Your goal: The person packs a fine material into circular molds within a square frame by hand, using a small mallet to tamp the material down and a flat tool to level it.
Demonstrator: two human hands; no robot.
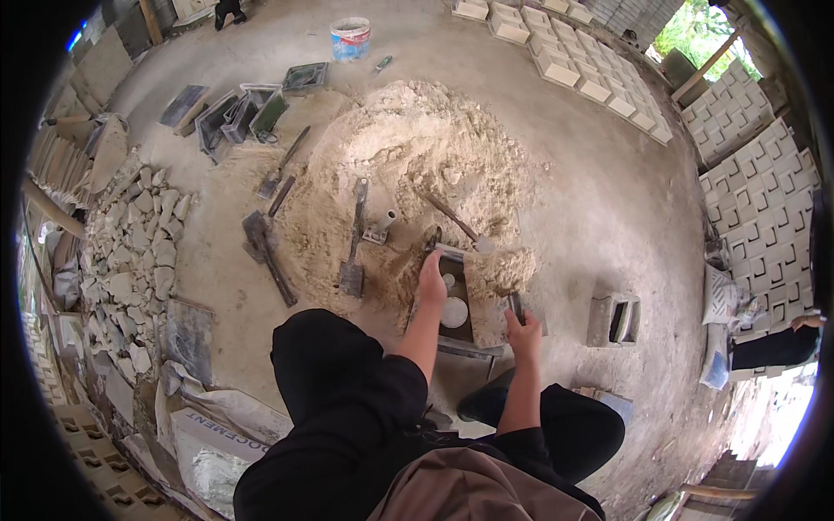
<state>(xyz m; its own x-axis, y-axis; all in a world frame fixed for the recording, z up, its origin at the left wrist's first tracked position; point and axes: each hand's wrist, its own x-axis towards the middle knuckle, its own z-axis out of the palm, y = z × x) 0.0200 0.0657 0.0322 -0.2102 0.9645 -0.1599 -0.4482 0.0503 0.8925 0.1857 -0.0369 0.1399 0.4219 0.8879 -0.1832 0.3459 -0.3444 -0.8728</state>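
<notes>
In front of my knees stands a dark box-shaped mould (457,289), partly open at the top, with pale round pieces (453,313) inside. My left hand (431,280) is closed at its far left edge; some fingers are hidden. My right hand (523,335) grips a short dark handle (515,306) at the mould's right side. What the handle belongs to is hard to make out. Crumbly beige mix (502,271) is heaped over the right part of the mould. A trowel (480,243) with a long handle lies just beyond, against the large mix pile (417,130).
Left of the mould lie a small spade (352,276) and a mallet-like tool (258,234). Empty frames (236,117) and a bucket (350,40) stand farther back. Broken slabs (130,247) cover the left; a hollow block (612,319) and stacked blocks (756,208) stand right.
</notes>
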